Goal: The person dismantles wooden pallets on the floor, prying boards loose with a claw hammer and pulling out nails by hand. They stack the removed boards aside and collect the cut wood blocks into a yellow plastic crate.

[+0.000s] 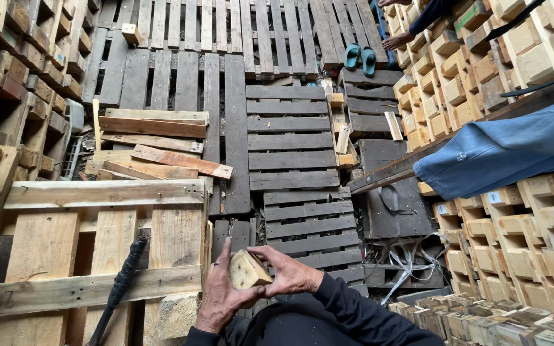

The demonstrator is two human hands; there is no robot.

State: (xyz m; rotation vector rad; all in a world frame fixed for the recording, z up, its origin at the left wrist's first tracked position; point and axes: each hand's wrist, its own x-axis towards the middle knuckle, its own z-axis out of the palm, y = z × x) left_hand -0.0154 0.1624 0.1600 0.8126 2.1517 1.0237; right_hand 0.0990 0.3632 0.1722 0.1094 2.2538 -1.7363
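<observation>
Both hands meet low in the head view around a small pale wood block (pixel 247 270): the left hand (pixel 220 300) cups it from below with the thumb up along its side, and the right hand (pixel 290 274) closes over its far end, so the block is gripped by both, held in the air just beside the pallet (pixel 104 256) at the person's left. A dark-handled tool (pixel 120 288) lies across that pallet's boards, near the left hand but untouched. Loose planks (pixel 155 144) sit heaped beyond, and grey pallets (pixel 290 141) cover the ground ahead. Stacks of similar blocks (pixel 520 256) rise on the right, under a blue cloth (pixel 514 150). Another person's hand (pixel 397 41) works far off, beside green sandals (pixel 360 56). To handle the block well, I judge the grip should stay on its flat faces, fingers off the rough corners
</observation>
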